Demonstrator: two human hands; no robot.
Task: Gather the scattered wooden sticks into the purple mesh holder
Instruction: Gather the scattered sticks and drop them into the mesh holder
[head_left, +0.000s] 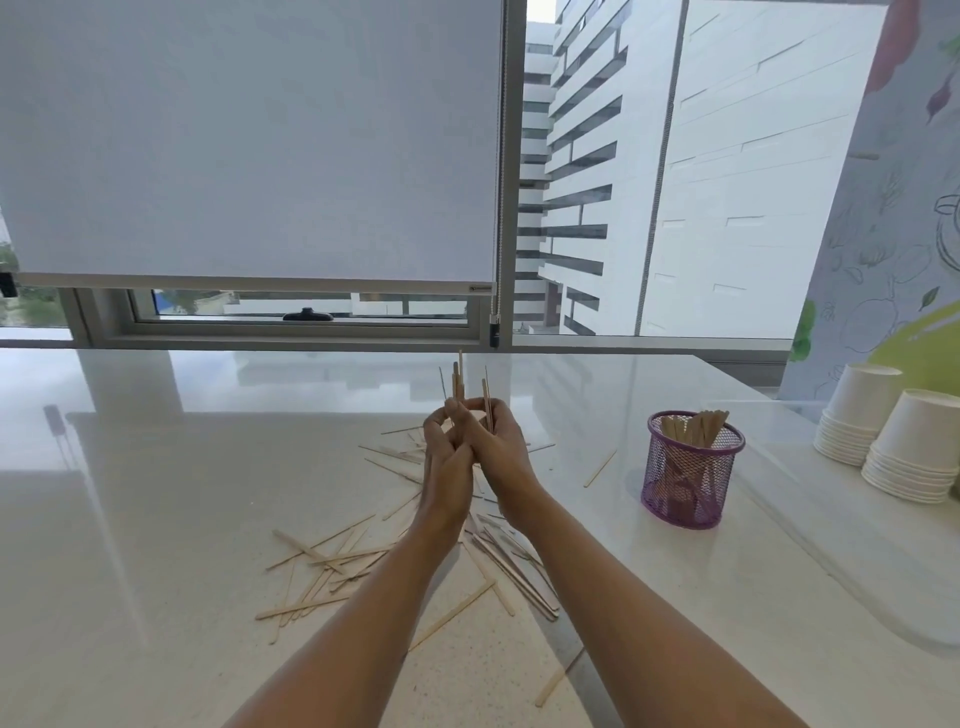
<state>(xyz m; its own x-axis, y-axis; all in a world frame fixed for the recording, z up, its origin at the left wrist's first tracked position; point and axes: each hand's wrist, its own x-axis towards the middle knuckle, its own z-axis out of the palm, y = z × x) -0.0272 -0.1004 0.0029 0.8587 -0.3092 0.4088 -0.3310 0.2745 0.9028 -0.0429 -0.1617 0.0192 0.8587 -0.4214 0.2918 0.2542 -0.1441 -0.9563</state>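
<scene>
Head view, single frame. Entry: stick-gathering, part done.

Left grip (445, 460) and right grip (500, 448): two, raised together above the bench (156, 519). The fingers of both are curled round one upright bundle of wooden sticks (459, 382). The tips stand above the fingers at uneven heights. Holding the bundle vertical between both palms looks meant to square the ends before it goes into the holder. About five tips can be counted; the rest of the bundle is hidden in the palms.

Scattered sticks (332, 569): flat on the bench under and beyond the forearms, crossed over one another in a loose heap with a few strays. One lone stick (600, 468) lies between heap and holder. Several dozen by estimate, since overlap prevents a true count. The larger share of the task appears to lie here.

Purple mesh holder (685, 483): one, upright on the bench to the right of the grips and well apart from them. It already carries a sheaf of flat sticks leaning toward its rim, too many to count through the mesh.

Paper cups (860, 415): two stacks, rims down, at the right edge beyond the holder. They have no part in the task.
</scene>
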